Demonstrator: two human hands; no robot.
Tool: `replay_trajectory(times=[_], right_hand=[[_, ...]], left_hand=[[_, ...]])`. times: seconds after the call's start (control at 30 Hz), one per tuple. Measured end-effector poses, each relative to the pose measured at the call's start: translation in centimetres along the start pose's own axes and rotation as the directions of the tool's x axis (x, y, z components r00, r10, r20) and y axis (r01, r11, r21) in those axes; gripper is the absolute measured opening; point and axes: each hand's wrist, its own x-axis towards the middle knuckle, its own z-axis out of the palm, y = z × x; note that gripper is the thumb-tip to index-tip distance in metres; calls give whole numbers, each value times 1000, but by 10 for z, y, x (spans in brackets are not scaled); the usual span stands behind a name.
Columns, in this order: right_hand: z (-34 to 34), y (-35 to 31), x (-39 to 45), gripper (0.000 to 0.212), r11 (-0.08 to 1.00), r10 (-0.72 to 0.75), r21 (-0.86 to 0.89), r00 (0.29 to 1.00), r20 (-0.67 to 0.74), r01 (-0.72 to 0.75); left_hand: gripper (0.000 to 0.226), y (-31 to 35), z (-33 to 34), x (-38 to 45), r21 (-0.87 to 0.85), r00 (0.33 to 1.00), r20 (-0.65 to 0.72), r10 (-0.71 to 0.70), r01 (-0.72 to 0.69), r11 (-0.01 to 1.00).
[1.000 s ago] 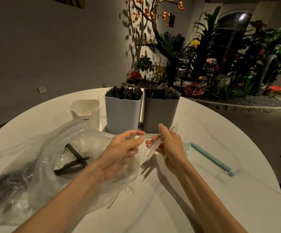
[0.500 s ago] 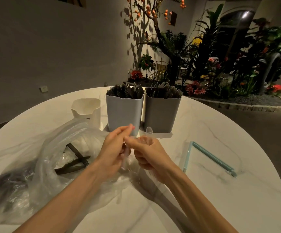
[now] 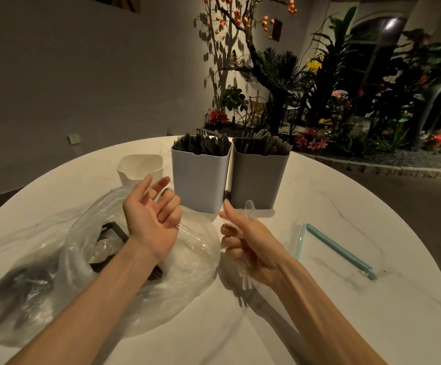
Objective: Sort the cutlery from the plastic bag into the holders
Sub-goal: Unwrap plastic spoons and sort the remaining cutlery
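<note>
My left hand point(image 3: 150, 217) is raised palm up over the plastic bag point(image 3: 56, 272), and its curled outer fingers hold one clear plastic cutlery piece point(image 3: 183, 229). My right hand point(image 3: 248, 243) grips a small bunch of clear spoons point(image 3: 249, 208) upright, bowls up, just in front of the holders. The light blue-grey holder point(image 3: 201, 183) is packed with dark forks. The darker grey holder point(image 3: 257, 180) beside it is full of dark cutlery. A shorter white holder point(image 3: 140, 167) stands to their left, with no contents showing. Dark cutlery point(image 3: 111, 233) lies inside the bag.
The round white marble table point(image 3: 319, 299) carries a clear zip bag with a teal strip point(image 3: 338, 248) at the right. Behind the table stand a grey wall and a bed of plants and flowers point(image 3: 319, 114).
Half a second ago my hands were touching in the middle. They have since parted: my left hand has swung left and turned palm up with one clear piece, while my right keeps the spoons.
</note>
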Motion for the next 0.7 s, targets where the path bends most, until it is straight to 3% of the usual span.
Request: replay_trajectory(times=[0.13,0.2,0.3,0.37,0.57,0.7], right_hand=[[5,2,-5,48,901,0,-432,999,43,19],[6,2,-7,46,852,16,-523,997,79,28],[3,-1,-5,33,859,-51,-509,999,4,46],[0,-2,-3,36,889,-164,-440,985,-53,125],[4,4,-2,41,897,-411,-232,902,-130,376],[3,3,0,39,852,-498,-275,851,-168,445]], left_hand=[[34,-3,2,-4,34,999,-14,36,-35,999],[34,-4,4,-6,43,999,-27,38,-37,998],[27,-5,4,-6,71,1000,-13,13,-12,997],[21,-8,5,-6,106,999,13,-48,47,993],[20,-41,10,-23,360,929,82,-362,311,880],[26,-51,12,-29,485,927,76,-366,287,826]])
